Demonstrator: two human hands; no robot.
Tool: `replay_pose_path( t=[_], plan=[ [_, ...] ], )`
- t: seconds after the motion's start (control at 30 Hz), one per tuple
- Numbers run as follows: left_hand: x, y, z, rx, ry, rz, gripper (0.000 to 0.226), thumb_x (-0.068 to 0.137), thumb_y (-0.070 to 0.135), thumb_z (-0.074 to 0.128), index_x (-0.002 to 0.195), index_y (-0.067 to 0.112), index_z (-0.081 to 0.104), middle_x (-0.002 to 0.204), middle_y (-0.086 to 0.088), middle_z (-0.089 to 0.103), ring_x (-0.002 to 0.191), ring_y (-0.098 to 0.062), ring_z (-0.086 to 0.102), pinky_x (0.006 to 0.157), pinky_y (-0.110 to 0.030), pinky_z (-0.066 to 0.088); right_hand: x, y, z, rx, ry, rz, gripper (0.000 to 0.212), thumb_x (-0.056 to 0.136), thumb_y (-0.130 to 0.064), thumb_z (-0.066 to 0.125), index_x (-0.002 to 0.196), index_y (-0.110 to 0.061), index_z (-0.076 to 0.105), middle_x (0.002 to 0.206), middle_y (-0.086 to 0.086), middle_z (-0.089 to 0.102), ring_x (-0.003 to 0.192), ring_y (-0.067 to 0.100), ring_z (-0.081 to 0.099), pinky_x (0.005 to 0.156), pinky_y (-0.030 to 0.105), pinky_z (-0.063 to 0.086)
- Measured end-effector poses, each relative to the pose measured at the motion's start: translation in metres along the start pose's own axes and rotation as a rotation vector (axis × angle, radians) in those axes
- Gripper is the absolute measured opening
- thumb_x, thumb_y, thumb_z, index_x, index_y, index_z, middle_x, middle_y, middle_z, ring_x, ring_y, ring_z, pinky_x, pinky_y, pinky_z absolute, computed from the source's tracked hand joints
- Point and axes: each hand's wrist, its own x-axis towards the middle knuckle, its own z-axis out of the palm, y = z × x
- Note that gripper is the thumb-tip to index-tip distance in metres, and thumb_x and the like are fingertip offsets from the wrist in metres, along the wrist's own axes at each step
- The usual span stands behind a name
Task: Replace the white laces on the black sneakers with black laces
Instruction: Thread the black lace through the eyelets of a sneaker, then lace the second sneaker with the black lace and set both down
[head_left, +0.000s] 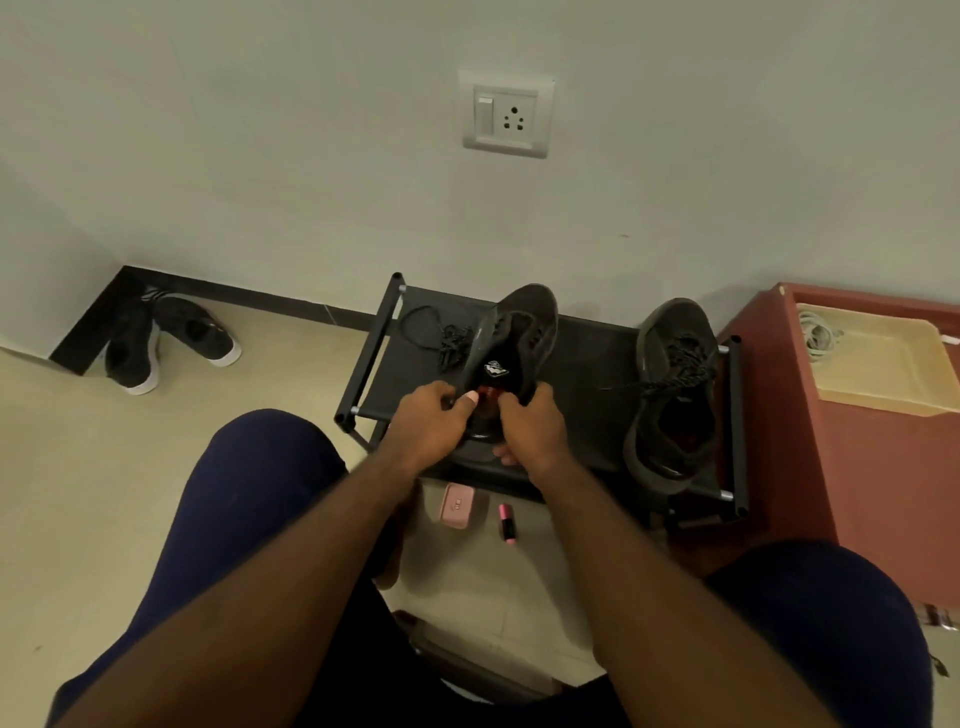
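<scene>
I hold a black sneaker (519, 332) with no lace in its eyelets, tipped up above the black shoe rack (587, 353), toe pointing away. My left hand (428, 421) grips the left side of its opening near the heel. My right hand (530, 426) grips the right side, fingers curled under the heel. A loose black lace (439, 332) lies on the rack to the left of the shoe. The second black sneaker (675, 384) rests on the rack's right part, laced with a black lace.
A white lace bundle (818, 332) lies in a beige tray (878, 374) on a red cabinet at right. Another pair of dark shoes with white soles (171, 343) sits in the left floor corner. A pink case (457, 505) and a pink tube (506, 522) lie on the floor.
</scene>
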Motion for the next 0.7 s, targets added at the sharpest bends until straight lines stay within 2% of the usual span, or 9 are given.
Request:
replay_pose_path(
  t=[0.03,0.1,0.2,0.27,0.33,0.4,0.53,0.6,0.7],
  plan=[
    [0.004,0.0,-0.003,-0.007,-0.012,0.017,0.029,0.097,0.039,0.055,0.098,0.013,0.067,0.088,-0.002,0.069,0.083,-0.016,0.065,0.073,-0.028,0.05,0.003,-0.001,-0.002,0.02,0.006,0.022,0.034,0.096,-0.027,0.056,0.127,-0.015,0.047,0.114,0.014,0.063,0.079,0.029,0.071,0.047,0.026,0.055],
    [0.016,0.002,-0.01,-0.079,-0.142,-0.001,0.033,0.1,0.038,0.052,0.092,0.009,0.067,0.085,-0.009,0.071,0.075,-0.015,0.067,0.068,-0.03,0.051,0.009,-0.001,-0.011,-0.009,0.035,0.052,0.031,0.096,-0.018,0.055,0.126,-0.014,0.051,0.117,0.011,0.061,0.091,0.028,0.068,0.063,0.037,0.062],
    [0.039,-0.001,-0.016,-0.118,-0.332,-0.067,0.029,0.102,0.03,0.05,0.095,0.009,0.068,0.087,-0.009,0.072,0.071,-0.015,0.067,0.069,-0.035,0.056,0.013,0.004,-0.022,-0.117,0.072,0.045,0.03,0.099,-0.016,0.05,0.129,-0.018,0.051,0.108,0.003,0.058,0.085,0.021,0.066,0.072,0.042,0.063],
    [0.066,-0.007,-0.016,-0.051,-0.184,-0.05,0.02,0.099,0.023,0.054,0.093,0.011,0.069,0.089,-0.009,0.073,0.075,-0.019,0.068,0.078,-0.04,0.059,0.015,0.01,-0.024,-0.122,0.07,0.033,0.033,0.1,-0.016,0.049,0.133,-0.018,0.05,0.111,0.004,0.059,0.085,0.023,0.068,0.07,0.042,0.064],
    [0.092,-0.016,-0.013,0.074,-0.022,-0.025,0.016,0.094,0.023,0.062,0.104,0.012,0.068,0.103,-0.01,0.071,0.094,-0.024,0.068,0.089,-0.041,0.056,0.013,0.013,-0.023,-0.11,0.075,0.02,0.036,0.099,-0.018,0.049,0.135,-0.021,0.05,0.116,0.005,0.061,0.088,0.025,0.069,0.072,0.042,0.063],
    [0.112,-0.021,-0.007,0.197,0.003,-0.028,0.043,0.091,0.028,0.067,0.13,0.014,0.056,0.126,-0.013,0.06,0.113,-0.03,0.06,0.099,-0.042,0.05,0.014,0.018,-0.021,-0.104,0.091,0.016,0.039,0.097,-0.02,0.049,0.135,-0.025,0.05,0.118,0.006,0.064,0.089,0.026,0.069,0.074,0.043,0.062],
    [0.137,-0.026,0.017,0.46,-0.079,0.042,0.078,0.089,0.036,0.069,0.153,0.026,0.025,0.146,-0.018,0.033,0.131,-0.039,0.04,0.107,-0.051,0.042,0.008,0.02,-0.022,-0.041,0.078,0.034,0.046,0.098,-0.017,0.044,0.143,-0.028,0.043,0.099,0.003,0.065,0.061,0.025,0.071,0.049,0.029,0.056],
    [0.145,-0.029,0.025,0.583,-0.095,0.078,0.071,0.09,0.034,0.068,0.15,0.026,0.03,0.144,-0.016,0.032,0.131,-0.038,0.037,0.104,-0.051,0.044,0.007,0.019,-0.022,-0.013,0.068,0.029,0.048,0.098,-0.013,0.042,0.144,-0.025,0.043,0.095,0.0,0.062,0.057,0.026,0.07,0.049,0.034,0.058],
    [0.153,-0.032,0.029,0.583,-0.079,0.107,0.042,0.095,0.021,0.059,0.135,0.014,0.049,0.133,-0.016,0.044,0.119,-0.037,0.05,0.096,-0.048,0.047,0.006,0.017,-0.023,0.023,0.051,0.003,0.048,0.097,-0.006,0.041,0.143,-0.021,0.045,0.095,-0.002,0.06,0.064,0.033,0.071,0.054,0.043,0.062]
  ],
)
